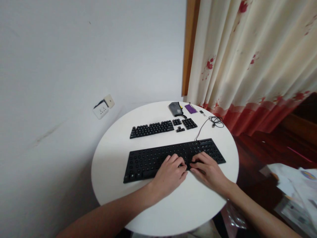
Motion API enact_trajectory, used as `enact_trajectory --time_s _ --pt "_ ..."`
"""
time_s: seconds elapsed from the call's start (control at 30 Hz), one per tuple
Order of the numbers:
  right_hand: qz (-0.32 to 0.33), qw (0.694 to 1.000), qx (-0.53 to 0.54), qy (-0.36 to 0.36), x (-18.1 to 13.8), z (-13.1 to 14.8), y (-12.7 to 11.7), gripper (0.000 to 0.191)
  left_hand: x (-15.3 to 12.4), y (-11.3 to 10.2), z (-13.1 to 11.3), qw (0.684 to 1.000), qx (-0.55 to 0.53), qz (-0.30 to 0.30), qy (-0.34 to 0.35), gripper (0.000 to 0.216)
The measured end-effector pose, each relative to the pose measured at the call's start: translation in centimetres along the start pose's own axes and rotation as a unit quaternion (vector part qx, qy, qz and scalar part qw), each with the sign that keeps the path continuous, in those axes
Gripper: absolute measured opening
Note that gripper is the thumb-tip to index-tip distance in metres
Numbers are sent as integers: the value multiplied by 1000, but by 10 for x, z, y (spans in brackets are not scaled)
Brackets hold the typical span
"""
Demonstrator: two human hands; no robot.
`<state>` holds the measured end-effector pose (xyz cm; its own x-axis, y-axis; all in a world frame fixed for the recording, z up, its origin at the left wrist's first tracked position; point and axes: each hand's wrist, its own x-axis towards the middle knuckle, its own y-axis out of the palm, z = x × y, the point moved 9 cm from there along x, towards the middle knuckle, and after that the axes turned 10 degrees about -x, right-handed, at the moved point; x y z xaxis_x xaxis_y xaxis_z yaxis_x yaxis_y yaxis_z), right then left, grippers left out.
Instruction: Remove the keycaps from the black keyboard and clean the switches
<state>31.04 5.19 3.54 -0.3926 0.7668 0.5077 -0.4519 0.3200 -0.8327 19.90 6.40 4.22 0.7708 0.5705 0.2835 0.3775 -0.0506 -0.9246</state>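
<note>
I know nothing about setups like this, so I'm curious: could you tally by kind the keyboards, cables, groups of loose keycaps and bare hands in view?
Keyboard: 1
Cable: 1
Loose keycap groups: 4 (long block, small upper cluster, small lower cluster, number block)
Hands: 2 (left hand, right hand)
Total: 8

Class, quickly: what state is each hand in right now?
Left hand: curled at the keyboard; grip cannot be told.
Right hand: also curled there; grip cannot be told.
</note>
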Motion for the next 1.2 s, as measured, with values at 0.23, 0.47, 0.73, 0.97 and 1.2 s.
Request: enact_trajectory --time_s 0.23,0.47,0.73,0.97,1.2 --pt "19 1000 19 16 7 0 -5 16 6 -12 14 997 -73 -6 -35 20" --pt "-23 997 -36 72 84 -60 -6 20 80 -49 88 991 -15 -77 -110 24" --pt "97 976 -184 57 152 -96 42 18 127 -18 138 982 75 -7 -173 22" --pt "119 974 -185 44 156 -97 60 17 128 -7 138 985 100 -3 -137 19" --pt "118 980 -157 25 149 -91 64 16 117 -6 122 988 70 7 -136 20"
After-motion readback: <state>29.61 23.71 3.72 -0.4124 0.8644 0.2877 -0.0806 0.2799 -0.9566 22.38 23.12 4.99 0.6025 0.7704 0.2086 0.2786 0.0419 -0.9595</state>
